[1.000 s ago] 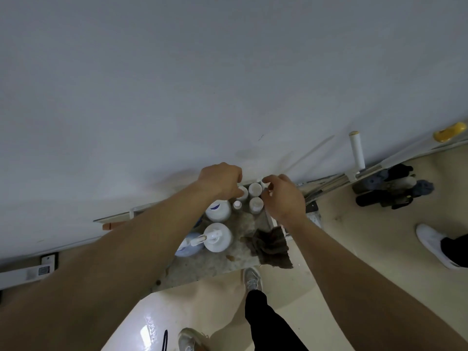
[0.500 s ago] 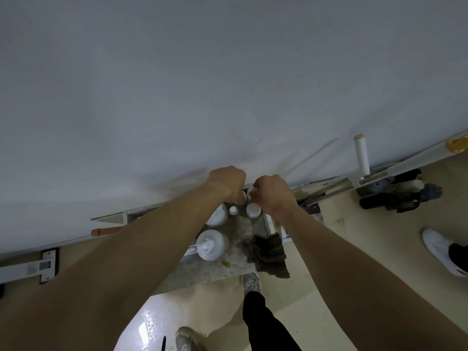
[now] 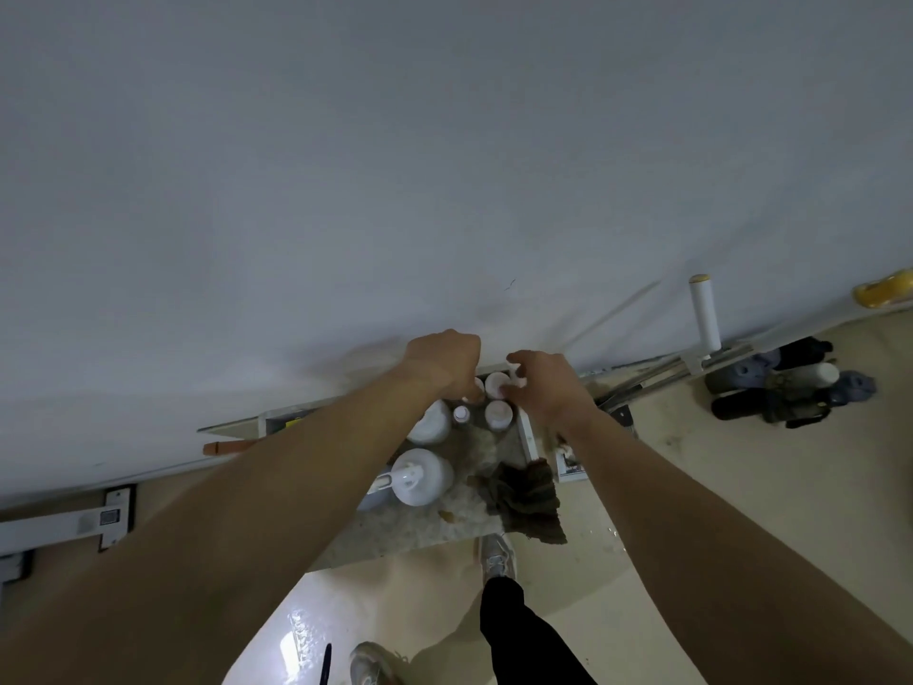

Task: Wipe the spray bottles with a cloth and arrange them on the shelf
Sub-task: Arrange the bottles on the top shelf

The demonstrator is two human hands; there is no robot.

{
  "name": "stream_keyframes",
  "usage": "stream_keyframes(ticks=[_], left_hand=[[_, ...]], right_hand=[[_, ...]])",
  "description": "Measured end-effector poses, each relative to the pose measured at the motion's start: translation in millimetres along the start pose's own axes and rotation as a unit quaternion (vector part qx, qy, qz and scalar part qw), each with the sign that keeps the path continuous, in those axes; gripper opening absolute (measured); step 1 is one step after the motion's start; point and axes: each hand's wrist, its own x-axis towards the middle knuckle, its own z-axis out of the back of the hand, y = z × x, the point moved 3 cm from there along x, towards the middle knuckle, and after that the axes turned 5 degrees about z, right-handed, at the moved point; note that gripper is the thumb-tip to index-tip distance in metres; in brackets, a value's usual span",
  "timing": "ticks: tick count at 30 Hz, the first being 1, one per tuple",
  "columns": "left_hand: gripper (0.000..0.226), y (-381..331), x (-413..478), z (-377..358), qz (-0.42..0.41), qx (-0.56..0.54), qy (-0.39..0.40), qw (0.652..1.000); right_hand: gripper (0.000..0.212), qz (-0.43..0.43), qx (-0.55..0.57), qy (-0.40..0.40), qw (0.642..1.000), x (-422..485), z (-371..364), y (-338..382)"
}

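Small white bottles [image 3: 496, 383], beyond the pump bottle [image 3: 420, 477] on the shelf [image 3: 395, 531]: arranging is judged under way. One top is pinched by the right hand [image 3: 546, 383]; the left hand [image 3: 444, 360] is curled, its hold hidden. Cloth [image 3: 526, 496], right of the pump bottle, unheld. Next, steady upright placing is called for. No label legible.

The small bottles [image 3: 498, 412] at the fingers [image 3: 518, 362] and the pump bottle [image 3: 425, 479] nearer the wrists look like smooth white plastic with a faint sheen. The shelf [image 3: 420, 531] under them is speckled, stone-like and matt, and the dark brown cloth [image 3: 526, 501] just below the right fingers is rough, limp fabric. Beyond the fingers the wall [image 3: 444, 140] is matt white; the floor [image 3: 316, 630] far below them is glossy.
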Motion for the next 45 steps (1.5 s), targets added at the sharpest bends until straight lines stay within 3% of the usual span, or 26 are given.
stream_keyframes(ticks=[4,10,16,19,22,27,30,34,37,45], left_hand=[[0.033,-10,-40,24,0.014,-0.134,-0.065,0.989],[0.026,-61,-86,-14,0.02,-0.293,-0.12,0.948],[0.038,-70,-83,-72,0.169,-0.395,-0.165,0.888],[0.047,-61,-81,-95,0.247,-0.432,-0.159,0.853],[0.06,-47,-71,-112,0.279,-0.447,-0.124,0.841],[0.044,-36,-51,-119,0.284,-0.502,-0.11,0.81],[0.048,-35,-40,-116,0.279,-0.455,-0.106,0.839],[0.024,-36,-31,-113,0.29,-0.428,-0.106,0.85],[0.03,-38,-30,-106,0.272,-0.388,-0.127,0.871],[0.026,-33,-23,-103,0.233,-0.394,-0.114,0.882]], right_hand=[[0.039,-0.033,0.024,-0.04,0.998,-23,9,-15],[0.038,-0.007,0.027,0.002,1.0,-39,-2,-21],[0.032,0.033,0.021,-0.011,0.999,-44,-13,-34],[0.027,0.067,0.02,0.01,0.998,-42,-26,-34],[0.028,0.079,0.013,0.014,0.997,-40,-36,-32],[0.033,0.076,0.011,-0.002,0.997,-33,-44,-34],[0.038,0.076,0.014,-0.021,0.997,-30,-51,-37],[0.034,0.077,0.001,-0.062,0.995,-25,-59,-36],[0.03,0.088,-0.016,-0.076,0.993,-24,-60,-34],[0.016,0.114,-0.033,-0.109,0.987,-21,-50,-38]])
